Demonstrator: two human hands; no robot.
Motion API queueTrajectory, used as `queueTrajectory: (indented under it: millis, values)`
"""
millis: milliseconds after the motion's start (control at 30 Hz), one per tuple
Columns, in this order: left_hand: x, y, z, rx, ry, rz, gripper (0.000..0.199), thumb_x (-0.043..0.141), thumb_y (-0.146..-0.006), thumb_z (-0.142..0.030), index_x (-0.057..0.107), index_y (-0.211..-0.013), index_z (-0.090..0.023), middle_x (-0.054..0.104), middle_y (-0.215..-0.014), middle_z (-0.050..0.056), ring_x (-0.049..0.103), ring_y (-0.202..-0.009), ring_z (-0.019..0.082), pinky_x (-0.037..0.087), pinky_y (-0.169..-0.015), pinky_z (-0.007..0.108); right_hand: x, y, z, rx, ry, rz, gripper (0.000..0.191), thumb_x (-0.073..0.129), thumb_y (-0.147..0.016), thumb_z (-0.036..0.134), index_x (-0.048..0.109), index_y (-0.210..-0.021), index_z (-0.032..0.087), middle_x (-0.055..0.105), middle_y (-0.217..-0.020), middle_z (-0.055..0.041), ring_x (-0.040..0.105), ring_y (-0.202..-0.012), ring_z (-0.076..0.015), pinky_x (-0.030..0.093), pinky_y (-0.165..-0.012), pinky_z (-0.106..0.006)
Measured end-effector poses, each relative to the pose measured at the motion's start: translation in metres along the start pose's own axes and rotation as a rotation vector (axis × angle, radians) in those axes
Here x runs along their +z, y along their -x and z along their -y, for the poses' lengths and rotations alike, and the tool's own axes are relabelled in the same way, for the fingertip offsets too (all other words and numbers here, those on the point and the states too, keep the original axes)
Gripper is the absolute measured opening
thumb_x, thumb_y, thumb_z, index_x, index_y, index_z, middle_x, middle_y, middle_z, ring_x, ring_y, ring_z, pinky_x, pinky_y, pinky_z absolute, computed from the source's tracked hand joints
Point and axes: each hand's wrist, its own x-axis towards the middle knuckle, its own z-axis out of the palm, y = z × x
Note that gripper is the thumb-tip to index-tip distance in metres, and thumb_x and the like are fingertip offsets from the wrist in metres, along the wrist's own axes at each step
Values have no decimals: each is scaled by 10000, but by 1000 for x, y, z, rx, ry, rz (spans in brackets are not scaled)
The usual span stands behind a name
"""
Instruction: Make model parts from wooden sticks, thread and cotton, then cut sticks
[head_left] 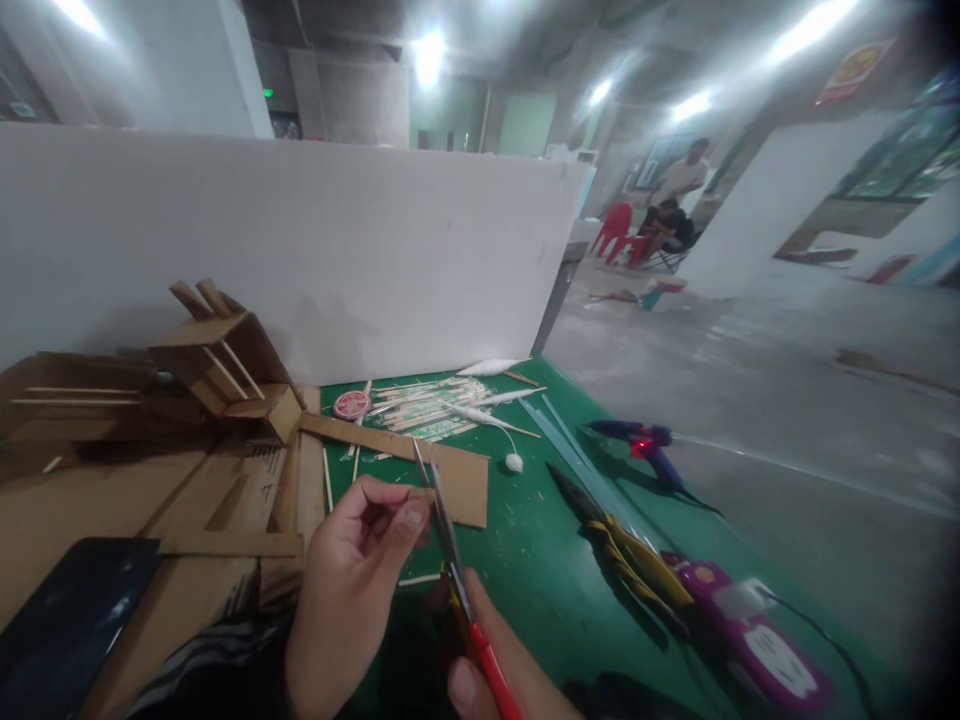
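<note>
My left hand (360,580) pinches a small piece of cardboard (422,494) between thumb and fingertips. In my right hand (499,650) is a pair of scissors (450,545) with a red handle, its blades pointing away from me and slightly apart. The cardboard piece sits at the blades, its right end touching or very near them. Behind the blades, a flat cardboard sheet (465,485) lies on the green table (517,570). Part of my right hand is cut off by the lower edge of the view.
Long-nose pliers (622,555), a blue glue gun (645,440), clear glue sticks (570,450) and a purple device (750,630) lie on the right. Wooden sticks (420,400) lie at the back before a white panel (300,250). A cardboard structure (225,360) stands left. Two people are far off.
</note>
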Motion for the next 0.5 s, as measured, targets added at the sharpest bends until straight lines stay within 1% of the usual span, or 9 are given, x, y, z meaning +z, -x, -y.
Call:
queueTrajectory:
  millis: [100, 167, 267, 333, 400, 500]
  values:
    - [0, -2, 3, -22, 37, 12, 222, 705, -795, -427, 649, -808, -213, 687, -767, 11, 625, -727, 150, 502, -670, 212, 4, 2, 1, 28, 1, -58, 665, 404, -876, 668, 464, -1325, 180, 621, -1091, -125, 589, -1005, -291, 438, -985, -419]
    - [1, -3, 7, -45, 82, 18, 219, 722, -788, -411, 646, -818, -208, 693, -797, 11, 627, -753, 144, 501, -693, 207, 5, 4, 1, 44, 9, -61, 641, 399, -884, 659, 479, -1300, 178, 627, -1084, -128, 597, -995, -287, 442, -984, -415]
    - [1, -4, 12, -90, 190, 45, 209, 728, -793, -389, 635, -837, -207, 693, -825, 6, 625, -771, 139, 502, -728, 216, 6, 6, 1, 79, 28, -81, 682, 428, -885, 641, 412, -1376, 168, 597, -1195, -156, 580, -1078, -305, 437, -997, -424]
    - [1, -3, 14, -104, 243, 61, 201, 726, -798, -376, 633, -838, -203, 686, -817, 5, 619, -766, 140, 502, -737, 227, 5, 6, -2, 74, 39, -65, 701, 433, -896, 618, 356, -1421, 161, 566, -1265, -172, 569, -1118, -314, 442, -993, -432]
    - [1, -2, 14, -101, 242, 63, 203, 725, -798, -373, 641, -835, -192, 683, -813, 14, 616, -758, 146, 500, -737, 240, 4, 6, -5, 44, 54, -26, 675, 424, -914, 587, 334, -1433, 164, 557, -1286, -175, 566, -1128, -315, 457, -978, -425]
    - [1, -1, 14, -106, 214, 53, 222, 728, -790, -390, 650, -839, -189, 694, -831, 29, 618, -757, 158, 499, -731, 254, 4, 5, -10, -9, 86, -18, 643, 416, -932, 546, 310, -1438, 165, 561, -1274, -172, 563, -1127, -311, 465, -968, -408]
